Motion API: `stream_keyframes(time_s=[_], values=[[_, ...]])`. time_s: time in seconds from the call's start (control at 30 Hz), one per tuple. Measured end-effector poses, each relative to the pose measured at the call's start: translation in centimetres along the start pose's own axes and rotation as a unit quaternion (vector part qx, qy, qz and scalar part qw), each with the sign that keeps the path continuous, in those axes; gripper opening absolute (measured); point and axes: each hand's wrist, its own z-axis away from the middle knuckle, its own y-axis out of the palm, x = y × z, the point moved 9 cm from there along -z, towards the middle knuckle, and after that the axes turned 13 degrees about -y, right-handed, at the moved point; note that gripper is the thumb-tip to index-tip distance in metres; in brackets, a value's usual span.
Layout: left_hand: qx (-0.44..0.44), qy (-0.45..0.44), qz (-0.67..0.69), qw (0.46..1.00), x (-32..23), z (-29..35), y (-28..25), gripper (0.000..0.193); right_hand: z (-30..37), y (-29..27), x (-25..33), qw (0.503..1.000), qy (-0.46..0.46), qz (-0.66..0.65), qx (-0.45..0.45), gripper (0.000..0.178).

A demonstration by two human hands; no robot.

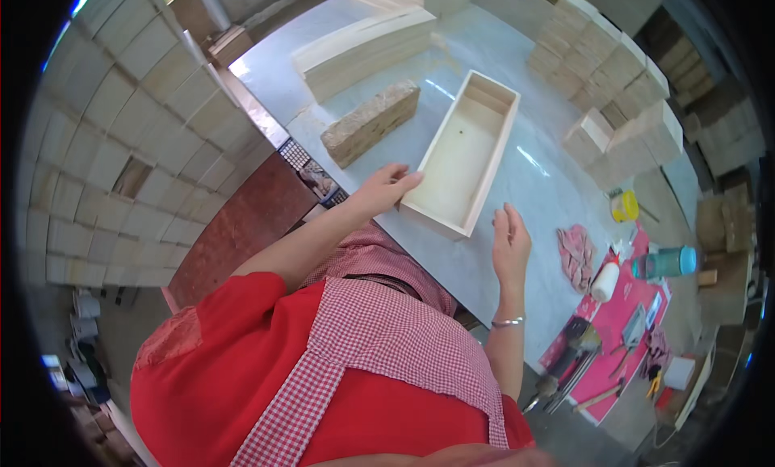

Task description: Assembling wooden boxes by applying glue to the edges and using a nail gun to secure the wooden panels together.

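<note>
A shallow, open-topped rectangular box (452, 172) of pale wood lies on the grey-white tabletop in front of me. A small dark spot marks its floor. My left hand (389, 188) is at the box's near left corner, the thumb touching the rim and the fingers loosely bent outside it, with no grip showing. Just off the box's near right side, my right hand (510, 239) is open, its fingers slightly curved and nothing in them. Beyond my left hand a rough brown block (371, 124) stands on its long edge.
Pale wooden pieces (367, 51) stand at the back. Stacked wooden blocks (626, 140) line the right, and a tall wall of them (121, 144) rises at left. On the right lie a pink cloth (576, 257), a white bottle (605, 282), a teal bottle (663, 263), a yellow tub (623, 206) and tools.
</note>
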Motion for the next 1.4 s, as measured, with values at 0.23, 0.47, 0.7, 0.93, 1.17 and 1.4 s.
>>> stream_keyframes(time_s=[0.23, 0.47, 0.7, 0.93, 1.17, 1.4], values=[[0.074, 0.066, -0.008, 0.995, 0.2, -2.8, 9.7, 0.053, -2.6, 0.5, 0.2, 0.994, 0.015, 0.002, 0.112, 0.036], [0.033, 0.14, 0.144, 0.979, -2.9, 7.5, 5.1, 0.073, -4.6, 1.2, 8.1, 0.97, -0.178, 0.002, 0.165, 0.043], [-0.08, 0.366, 0.328, 0.867, -10.7, 18.2, -7.8, 0.077, -3.4, 5.6, 23.1, 0.939, -0.263, -0.167, 0.149, 0.052], [-0.118, 0.435, 0.449, 0.771, -20.5, 24.6, -29.9, 0.052, -1.7, 8.8, 22.0, 0.908, -0.332, -0.09, 0.241, 0.048], [-0.293, 0.416, 0.347, 0.787, -34.6, 25.9, -56.0, 0.03, -2.2, 6.3, 12.2, 0.972, -0.17, -0.048, 0.157, 0.038], [-0.464, 0.329, 0.279, 0.774, -36.2, 21.3, -66.8, 0.052, -3.3, 6.6, 7.8, 0.988, -0.069, -0.032, 0.136, 0.048]])
